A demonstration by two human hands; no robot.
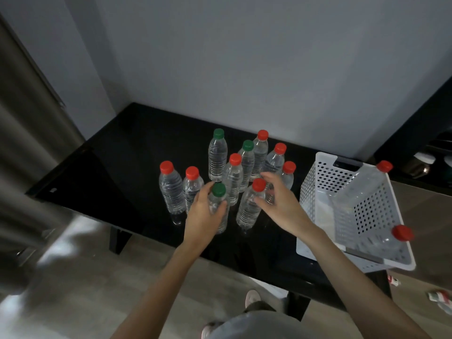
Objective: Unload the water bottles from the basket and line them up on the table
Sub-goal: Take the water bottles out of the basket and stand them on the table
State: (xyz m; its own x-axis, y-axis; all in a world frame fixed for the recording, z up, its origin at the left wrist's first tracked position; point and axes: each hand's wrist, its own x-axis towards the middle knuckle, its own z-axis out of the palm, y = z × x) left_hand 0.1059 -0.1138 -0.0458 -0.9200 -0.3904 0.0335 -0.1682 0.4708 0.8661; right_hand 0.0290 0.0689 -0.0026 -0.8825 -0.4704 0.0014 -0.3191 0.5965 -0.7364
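Note:
Several clear water bottles with red or green caps stand upright in a cluster on the black table [127,167]. My left hand [205,214] is wrapped around a green-capped bottle [218,192] at the front of the cluster. My right hand [278,199] hovers with fingers spread beside a red-capped bottle [249,206], thumb touching its shoulder. The white perforated basket [315,182] sits on the table's right end. Inside it lean two red-capped bottles, one at the back [364,182] and one at the front [389,238].
A grey wall rises behind the table. A curtain hangs at the left. Dark shelving with small objects stands at the far right. Scraps lie on the floor at the lower right. My feet show below the table's front edge.

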